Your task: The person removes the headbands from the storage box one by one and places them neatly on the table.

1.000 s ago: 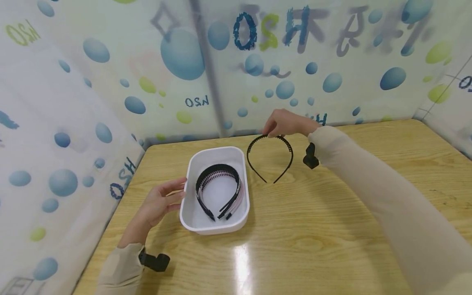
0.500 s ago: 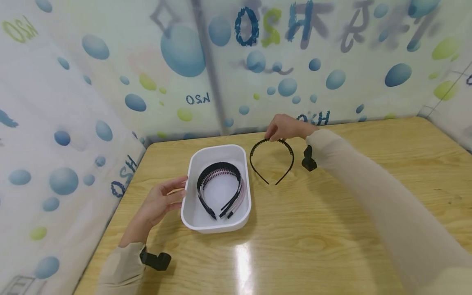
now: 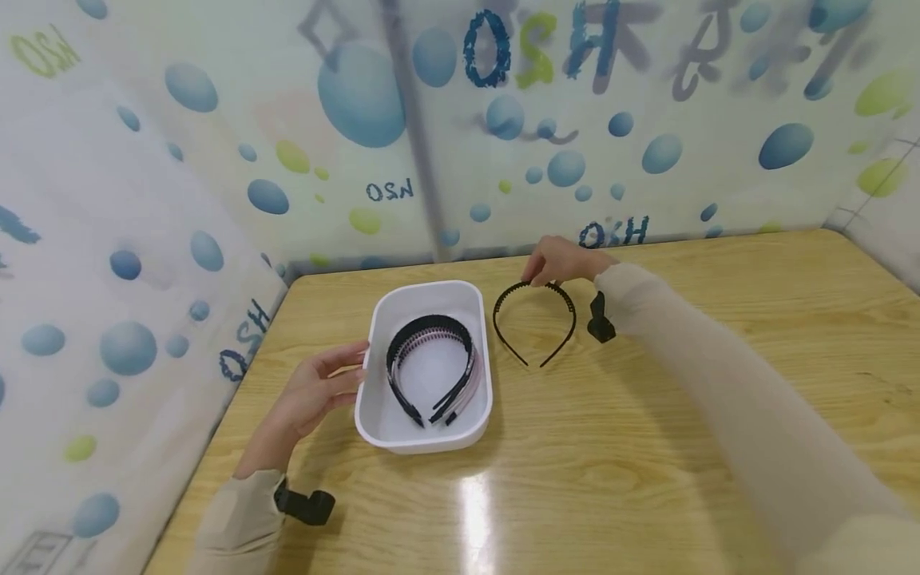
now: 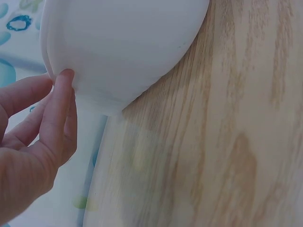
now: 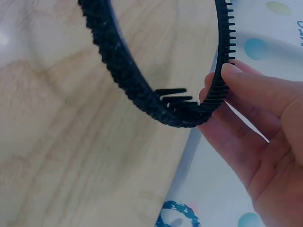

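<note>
My right hand (image 3: 564,259) pinches the top of a thin black headband (image 3: 573,319) between thumb and fingers. The headband's ends point toward me, to the right of a white plastic bin (image 3: 424,447). In the right wrist view, comb-like teeth line the inside of the black headband (image 5: 130,85). Inside the bin lie several headbands: a wide black one (image 3: 431,322) overlaps pale pink ones (image 3: 472,389). My left hand (image 3: 316,391) touches the bin's left side with extended fingers. The left wrist view has its fingertips (image 4: 65,78) against the bin's outer wall (image 4: 123,42), just at the rim.
The bin stands on a wood-grain table (image 3: 647,447), which meets a patterned wall covering (image 3: 345,200) at the back and left. Small black cameras (image 3: 305,505) are strapped to both wrists.
My right hand has lowered the black headband a little toward the table, still right of the bin. The left hand stays at the bin's side. The head view has shifted slightly.
</note>
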The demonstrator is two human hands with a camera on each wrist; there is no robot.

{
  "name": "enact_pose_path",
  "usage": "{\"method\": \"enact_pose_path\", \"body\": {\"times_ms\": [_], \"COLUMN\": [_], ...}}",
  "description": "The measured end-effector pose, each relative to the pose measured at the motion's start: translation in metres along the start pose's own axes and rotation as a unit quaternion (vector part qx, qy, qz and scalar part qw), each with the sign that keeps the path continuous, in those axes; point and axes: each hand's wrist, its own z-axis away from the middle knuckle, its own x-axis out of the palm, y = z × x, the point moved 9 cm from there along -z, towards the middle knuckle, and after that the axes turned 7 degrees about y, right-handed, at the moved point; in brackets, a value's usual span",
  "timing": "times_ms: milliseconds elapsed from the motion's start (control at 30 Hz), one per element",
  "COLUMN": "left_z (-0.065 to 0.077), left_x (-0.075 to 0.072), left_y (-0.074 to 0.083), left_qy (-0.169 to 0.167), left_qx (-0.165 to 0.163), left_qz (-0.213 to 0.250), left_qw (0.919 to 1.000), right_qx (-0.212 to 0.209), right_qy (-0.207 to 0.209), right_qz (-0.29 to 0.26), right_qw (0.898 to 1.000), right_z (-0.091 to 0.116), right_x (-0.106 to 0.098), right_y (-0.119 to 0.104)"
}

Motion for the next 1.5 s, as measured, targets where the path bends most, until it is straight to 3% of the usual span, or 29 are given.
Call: {"method": "enact_pose_path", "body": {"times_ms": [367,1500], "left_z": [0.003,-0.001], "left_x": [-0.003,-0.001], "left_y": [0.001,-0.001], "left_qy": [0.005,-0.001], "left_qx": [0.006,0.003], "left_qz": [-0.006,0.002], "left_qw": [1.0,1.0], "right_qx": [-0.021,-0.03], "right_qy": [-0.01,-0.002], "right_qz": [0.013,0.008], "right_qw": [1.0,1.0], "right_z": [-0.007,-0.01], "right_x": [0.015,0.026], "right_y": [-0.001,0.014]}}
